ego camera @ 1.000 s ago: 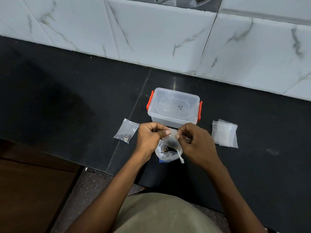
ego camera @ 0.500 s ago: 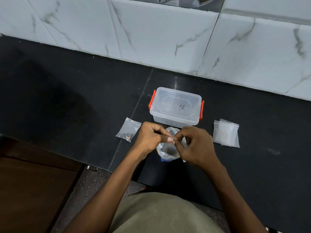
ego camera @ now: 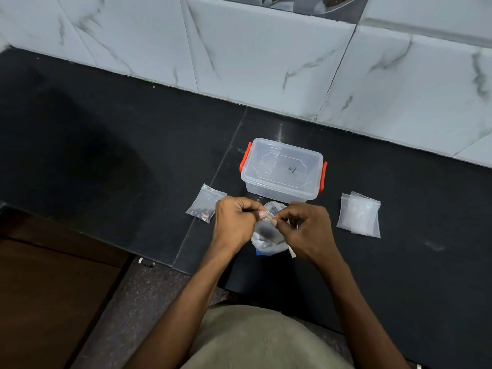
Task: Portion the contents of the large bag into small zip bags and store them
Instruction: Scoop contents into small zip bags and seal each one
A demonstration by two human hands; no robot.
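My left hand [ego camera: 235, 222] and my right hand [ego camera: 306, 229] pinch the top edge of a small clear zip bag [ego camera: 266, 226] between thumbs and fingers, held just above the large white plastic bag [ego camera: 269, 245] on the black counter. Dark bits show inside the small bag. A filled small zip bag [ego camera: 206, 207] with dark pieces at its bottom lies flat to the left. A stack of small zip bags [ego camera: 359, 215] with nothing visible inside lies to the right.
A clear plastic box [ego camera: 282, 170] with a shut lid and orange side clips stands right behind my hands. The black counter [ego camera: 106, 145] ends at a marble-tiled wall [ego camera: 266, 62] behind and drops off at its front edge on the left.
Both hands stay together at the small bag's top edge, the fingers shifting slightly along it. The large bag shows more beneath them now than half a second ago.
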